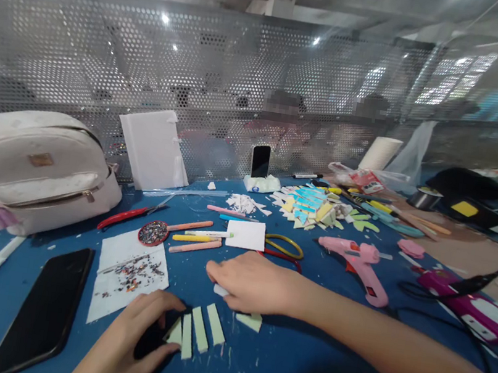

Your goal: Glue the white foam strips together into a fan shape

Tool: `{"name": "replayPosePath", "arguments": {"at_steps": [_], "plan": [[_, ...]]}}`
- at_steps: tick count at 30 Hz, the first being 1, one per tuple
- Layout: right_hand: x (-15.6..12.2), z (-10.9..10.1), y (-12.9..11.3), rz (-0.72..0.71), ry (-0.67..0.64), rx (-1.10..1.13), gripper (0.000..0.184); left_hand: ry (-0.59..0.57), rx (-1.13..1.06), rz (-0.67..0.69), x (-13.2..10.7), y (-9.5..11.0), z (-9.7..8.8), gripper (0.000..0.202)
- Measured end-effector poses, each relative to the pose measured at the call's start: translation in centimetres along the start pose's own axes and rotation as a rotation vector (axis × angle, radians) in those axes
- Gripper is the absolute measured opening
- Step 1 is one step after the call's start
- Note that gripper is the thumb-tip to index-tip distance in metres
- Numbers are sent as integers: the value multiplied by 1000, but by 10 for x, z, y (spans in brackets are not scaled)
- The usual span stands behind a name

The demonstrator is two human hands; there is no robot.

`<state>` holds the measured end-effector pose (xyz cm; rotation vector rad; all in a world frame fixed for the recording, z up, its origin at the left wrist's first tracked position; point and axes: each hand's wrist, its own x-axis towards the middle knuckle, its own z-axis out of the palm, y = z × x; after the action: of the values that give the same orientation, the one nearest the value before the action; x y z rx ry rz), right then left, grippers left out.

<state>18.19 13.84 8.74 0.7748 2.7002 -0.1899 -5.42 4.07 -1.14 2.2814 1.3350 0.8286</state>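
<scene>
My left hand [136,332] is low on the blue table, thumb and fingers curled around a pale green piece [175,331] that lies partly under them. Just right of it several pale green strips [200,329] lie side by side, slightly fanned. My right hand [257,282] reaches in from the right, fingers closed and palm down. A small whitish thing [220,291] shows beneath its fingers, mostly hidden, and its kind is unclear. Another pale green piece [249,321] lies below the right wrist.
A black phone [46,306] and a paper of dark bits [133,275] lie left. Pens [197,238] and a white card [245,234] lie ahead. A pink glue gun [359,262] is at right; a scrap pile [315,208] and a white backpack [40,174] stand farther back.
</scene>
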Motion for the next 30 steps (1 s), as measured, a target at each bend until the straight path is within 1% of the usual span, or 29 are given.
{"name": "replayPosePath", "arguments": {"at_steps": [3, 4, 8, 11, 15, 19, 22, 26, 30], "plan": [[-2, -3, 2, -36, -1, 54, 41, -17, 16, 31, 2, -1, -1, 29], [-3, -3, 2, -49, -3, 73, 40, -28, 22, 42, 2, -2, -2, 30], [-3, -4, 3, -85, -31, 144, 26, -40, 16, 64, 3, -3, -2, 30], [-1, -1, 2, -80, -41, 152, 20, -21, 2, 50, 0, -4, 1, 30], [3, 5, 2, -59, -45, 151, 20, -8, -7, -44, -5, -4, 5, 28], [4, 7, 5, -66, -51, 169, 18, -39, 16, -7, -6, -2, 2, 28], [4, 6, 6, -71, -54, 199, 19, -17, 35, 7, -6, -1, 0, 27], [6, 2, 6, -86, -48, 266, 16, -7, 55, 11, -5, 2, -1, 24], [8, 1, 6, -45, -26, 301, 15, -33, 68, 13, -6, 4, -1, 26]]}}
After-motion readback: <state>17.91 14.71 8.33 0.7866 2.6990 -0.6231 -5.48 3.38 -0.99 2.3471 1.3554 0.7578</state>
